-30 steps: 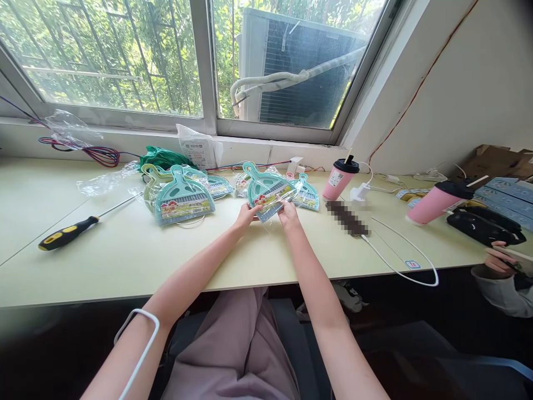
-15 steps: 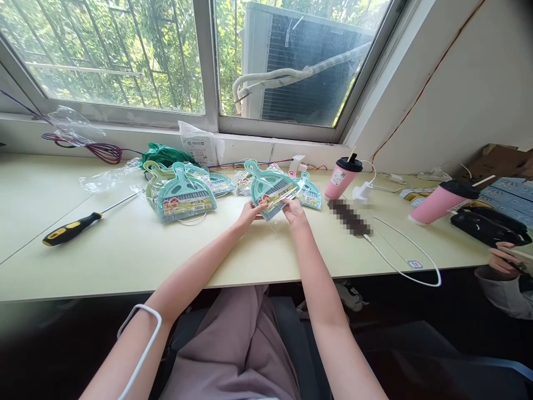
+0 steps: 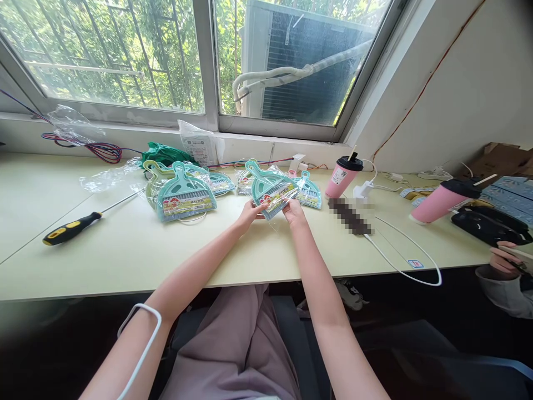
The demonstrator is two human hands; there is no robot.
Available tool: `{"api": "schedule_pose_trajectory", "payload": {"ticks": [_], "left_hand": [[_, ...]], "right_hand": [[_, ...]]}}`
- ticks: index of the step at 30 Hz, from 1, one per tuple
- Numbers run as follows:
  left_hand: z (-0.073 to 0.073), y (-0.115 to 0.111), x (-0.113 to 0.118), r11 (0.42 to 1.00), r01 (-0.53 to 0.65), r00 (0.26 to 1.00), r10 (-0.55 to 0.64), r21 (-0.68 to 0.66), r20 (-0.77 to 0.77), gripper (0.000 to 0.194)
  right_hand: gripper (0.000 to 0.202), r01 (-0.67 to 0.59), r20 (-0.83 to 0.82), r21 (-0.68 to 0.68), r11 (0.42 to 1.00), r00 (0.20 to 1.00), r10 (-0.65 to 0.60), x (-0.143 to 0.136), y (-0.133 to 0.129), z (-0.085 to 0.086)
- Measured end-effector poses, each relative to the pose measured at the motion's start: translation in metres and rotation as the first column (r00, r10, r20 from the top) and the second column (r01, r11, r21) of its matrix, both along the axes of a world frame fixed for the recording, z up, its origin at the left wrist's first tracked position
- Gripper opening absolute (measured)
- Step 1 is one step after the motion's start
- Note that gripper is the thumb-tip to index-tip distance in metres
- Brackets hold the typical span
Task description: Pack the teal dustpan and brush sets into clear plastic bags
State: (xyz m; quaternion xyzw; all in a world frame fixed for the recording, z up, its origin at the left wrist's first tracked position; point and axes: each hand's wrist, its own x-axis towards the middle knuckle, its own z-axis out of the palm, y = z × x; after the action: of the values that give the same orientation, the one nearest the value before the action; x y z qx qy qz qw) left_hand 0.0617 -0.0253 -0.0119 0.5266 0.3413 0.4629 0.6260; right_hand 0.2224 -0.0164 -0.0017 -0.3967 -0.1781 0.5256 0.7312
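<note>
A mint-green dustpan and brush set [image 3: 272, 189] in clear wrap is held tilted just above the table, its handle pointing up and left. My left hand [image 3: 252, 214] grips its lower left corner, fingers partly hidden beneath. At the lower right edge, my right hand [image 3: 293, 212] is closed on the same set. Behind it to the right lies another wrapped mint set [image 3: 308, 191]. Left of my hands is a pile of similar sets, with a mint dustpan set [image 3: 185, 197] on top and a yellow-green dustpan [image 3: 153, 176] partly under it.
A screwdriver [image 3: 73, 229] lies at left near crumpled clear plastic [image 3: 110, 176]. On the right stand a pink cup [image 3: 342, 179] and another pink cup [image 3: 441, 203], with a white cable [image 3: 416, 233] and a black case [image 3: 489, 225]. Another person's hand [image 3: 506, 258] shows at far right.
</note>
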Motion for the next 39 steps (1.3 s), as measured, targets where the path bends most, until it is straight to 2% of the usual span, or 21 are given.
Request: {"api": "schedule_pose_trajectory", "payload": {"ticks": [14,21,29,34,39], "left_hand": [[0.003,-0.002,0.0,0.999,-0.032,0.999,0.032,-0.019,-0.01,0.048],[0.004,-0.002,-0.001,0.998,-0.054,0.999,0.054,-0.029,0.005,0.045],[0.004,-0.002,0.0,0.998,-0.056,0.998,0.056,-0.029,0.007,0.042],[0.006,-0.007,0.002,0.986,-0.163,0.986,0.163,-0.032,0.014,0.029],[0.011,-0.01,0.002,0.964,-0.253,0.966,0.257,-0.074,0.038,0.025]], "right_hand": [[0.024,0.042,-0.02,-0.031,0.999,0.999,-0.042,-0.003,0.006,-0.01],[0.022,0.028,0.058,0.016,0.999,0.998,-0.028,-0.004,0.008,-0.014],[0.018,0.096,0.036,0.012,0.995,0.995,-0.096,-0.012,0.004,-0.017],[0.024,0.042,0.053,0.036,0.998,0.998,-0.044,-0.016,-0.002,-0.011],[0.029,-0.031,0.072,0.034,0.999,0.997,0.028,-0.018,-0.005,-0.007]]}}
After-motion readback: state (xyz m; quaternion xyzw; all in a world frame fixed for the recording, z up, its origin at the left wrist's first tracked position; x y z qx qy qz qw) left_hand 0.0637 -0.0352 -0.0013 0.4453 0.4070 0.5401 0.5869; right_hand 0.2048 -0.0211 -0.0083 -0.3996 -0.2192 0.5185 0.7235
